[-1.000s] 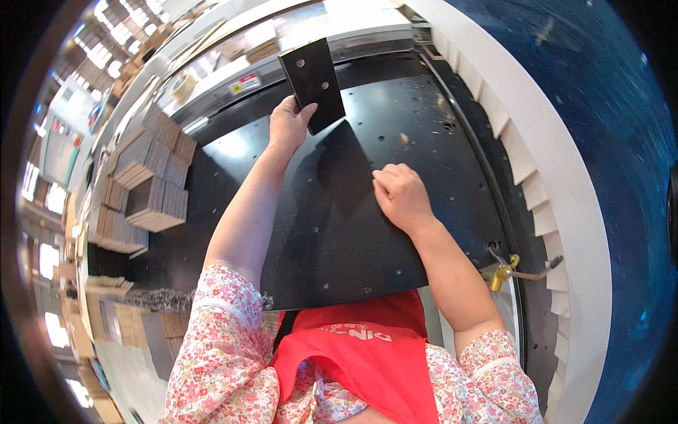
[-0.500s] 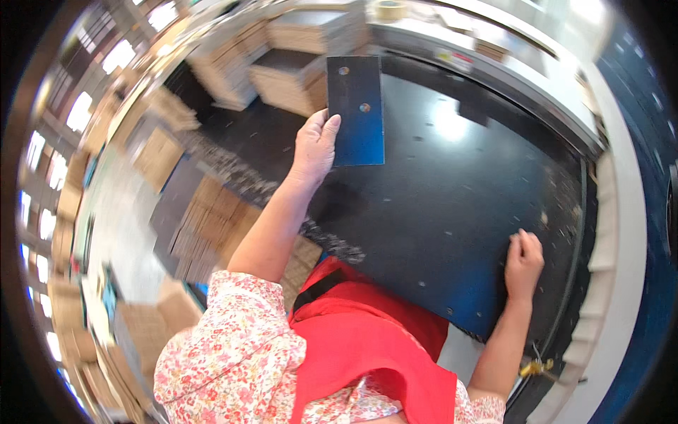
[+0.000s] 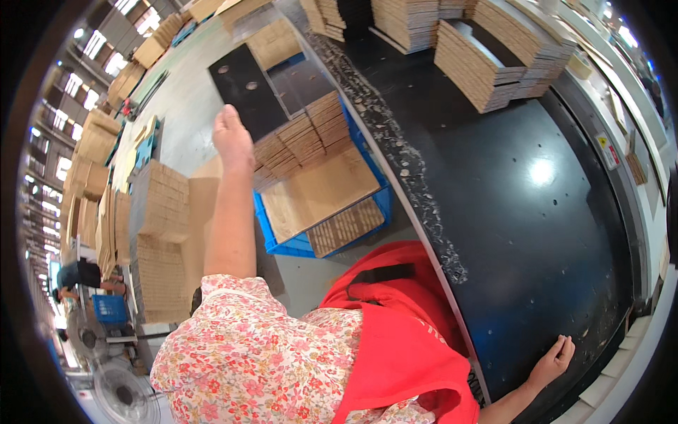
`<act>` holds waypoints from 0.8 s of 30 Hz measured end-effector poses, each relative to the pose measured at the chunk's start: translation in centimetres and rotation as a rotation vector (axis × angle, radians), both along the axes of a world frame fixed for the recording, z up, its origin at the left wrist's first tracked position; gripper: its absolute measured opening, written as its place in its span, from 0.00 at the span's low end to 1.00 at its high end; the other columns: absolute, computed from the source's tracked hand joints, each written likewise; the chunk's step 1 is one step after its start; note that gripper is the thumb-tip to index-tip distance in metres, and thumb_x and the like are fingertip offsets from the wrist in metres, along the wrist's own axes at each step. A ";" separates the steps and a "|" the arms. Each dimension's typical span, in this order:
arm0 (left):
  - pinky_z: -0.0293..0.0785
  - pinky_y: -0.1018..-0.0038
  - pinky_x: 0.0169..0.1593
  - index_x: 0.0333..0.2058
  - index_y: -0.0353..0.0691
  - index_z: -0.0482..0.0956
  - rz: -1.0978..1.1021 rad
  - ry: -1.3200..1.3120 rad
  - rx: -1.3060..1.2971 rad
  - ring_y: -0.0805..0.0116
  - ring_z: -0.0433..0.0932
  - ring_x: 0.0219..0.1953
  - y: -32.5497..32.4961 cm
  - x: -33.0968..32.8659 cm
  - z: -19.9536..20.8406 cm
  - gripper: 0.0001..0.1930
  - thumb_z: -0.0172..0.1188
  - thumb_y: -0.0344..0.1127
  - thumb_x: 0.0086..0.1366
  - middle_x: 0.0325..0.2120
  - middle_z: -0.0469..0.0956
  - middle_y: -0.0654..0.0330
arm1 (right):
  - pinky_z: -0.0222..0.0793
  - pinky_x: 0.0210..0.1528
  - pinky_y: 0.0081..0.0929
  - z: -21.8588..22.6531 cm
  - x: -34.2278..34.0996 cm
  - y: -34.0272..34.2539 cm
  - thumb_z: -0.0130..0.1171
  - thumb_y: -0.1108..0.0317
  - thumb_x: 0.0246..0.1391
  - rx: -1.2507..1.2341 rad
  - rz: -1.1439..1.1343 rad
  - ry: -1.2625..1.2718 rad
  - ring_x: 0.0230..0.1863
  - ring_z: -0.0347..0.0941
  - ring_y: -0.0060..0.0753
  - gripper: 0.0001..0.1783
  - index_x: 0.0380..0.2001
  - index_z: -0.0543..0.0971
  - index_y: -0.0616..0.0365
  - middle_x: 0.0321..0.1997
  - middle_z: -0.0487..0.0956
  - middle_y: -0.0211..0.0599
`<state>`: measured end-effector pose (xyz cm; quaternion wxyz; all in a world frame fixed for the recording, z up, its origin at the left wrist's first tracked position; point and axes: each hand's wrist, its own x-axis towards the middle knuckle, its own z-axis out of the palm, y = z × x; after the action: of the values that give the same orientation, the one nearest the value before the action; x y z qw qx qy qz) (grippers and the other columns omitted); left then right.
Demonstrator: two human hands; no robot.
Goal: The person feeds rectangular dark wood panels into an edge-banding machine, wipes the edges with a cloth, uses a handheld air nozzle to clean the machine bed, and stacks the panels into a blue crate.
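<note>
Stretched out to the left, my left hand (image 3: 233, 141) is closed on the near edge of a flat black rectangular board (image 3: 248, 92) with two round holes or marks. It holds the board above the floor, by a blue crate (image 3: 267, 227) filled with stacked wooden boards (image 3: 311, 131). A wood-faced board (image 3: 321, 187) lies among those stacks. At the lower right, my right hand (image 3: 554, 364) is by the black tabletop (image 3: 508, 233), its fingers curled together. Nothing shows in them.
Stacks of narrow boards (image 3: 480, 60) stand at the table's far end. Dust and chips (image 3: 395, 134) line its left edge. On its right runs a pale machine rail (image 3: 607, 152). More board stacks (image 3: 162, 233) and a fan (image 3: 123, 396) are at my left.
My view and body have turned left. My left hand has carried the black board from over the table to beside the crate. My right hand stays by the table.
</note>
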<state>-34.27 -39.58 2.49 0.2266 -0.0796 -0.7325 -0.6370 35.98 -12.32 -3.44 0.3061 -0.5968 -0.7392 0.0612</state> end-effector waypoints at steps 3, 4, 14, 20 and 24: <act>0.72 0.72 0.51 0.51 0.30 0.76 0.215 0.165 0.020 0.69 0.77 0.45 -6.0 -3.3 0.5 0.20 0.52 0.43 0.73 0.44 0.80 0.54 | 0.71 0.49 0.27 -0.4 -0.1 0.4 0.52 0.66 0.69 -0.004 -0.041 -0.056 0.46 0.75 0.35 0.16 0.48 0.78 0.69 0.45 0.78 0.39; 0.72 0.72 0.52 0.53 0.30 0.75 0.184 0.127 0.031 0.68 0.77 0.46 -7.5 -4.4 0.4 0.21 0.52 0.43 0.73 0.45 0.80 0.54 | 0.70 0.52 0.28 -0.5 0.5 0.4 0.53 0.65 0.69 0.003 -0.058 -0.074 0.47 0.76 0.37 0.17 0.49 0.77 0.70 0.47 0.79 0.41; 0.74 0.68 0.53 0.54 0.31 0.76 0.289 -0.391 -0.057 0.63 0.79 0.47 -17.2 -10.2 -9.2 0.21 0.52 0.43 0.73 0.48 0.80 0.52 | 0.70 0.53 0.28 -0.3 0.5 0.9 0.52 0.62 0.69 -0.002 -0.078 -0.159 0.49 0.76 0.37 0.19 0.51 0.78 0.68 0.48 0.80 0.41; 0.74 0.67 0.50 0.47 0.33 0.81 0.325 -0.444 -0.220 0.65 0.79 0.44 -13.6 -10.8 -11.1 0.19 0.57 0.44 0.69 0.43 0.82 0.52 | 0.71 0.50 0.26 -0.5 0.7 0.7 0.52 0.65 0.69 0.067 -0.053 -0.151 0.45 0.76 0.33 0.17 0.50 0.78 0.68 0.44 0.79 0.38; 0.74 0.66 0.48 0.46 0.33 0.82 0.355 -0.507 -0.247 0.65 0.80 0.43 -14.6 -12.2 -11.8 0.19 0.59 0.44 0.68 0.41 0.83 0.51 | 0.70 0.54 0.28 -0.8 1.4 1.2 0.53 0.63 0.68 0.034 -0.049 -0.150 0.49 0.76 0.38 0.18 0.51 0.77 0.69 0.49 0.79 0.42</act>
<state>-46.47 -54.20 -9.34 0.1334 0.1834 -0.8398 -0.4933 37.42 -11.15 -4.27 0.2614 -0.6124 -0.7461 -0.0038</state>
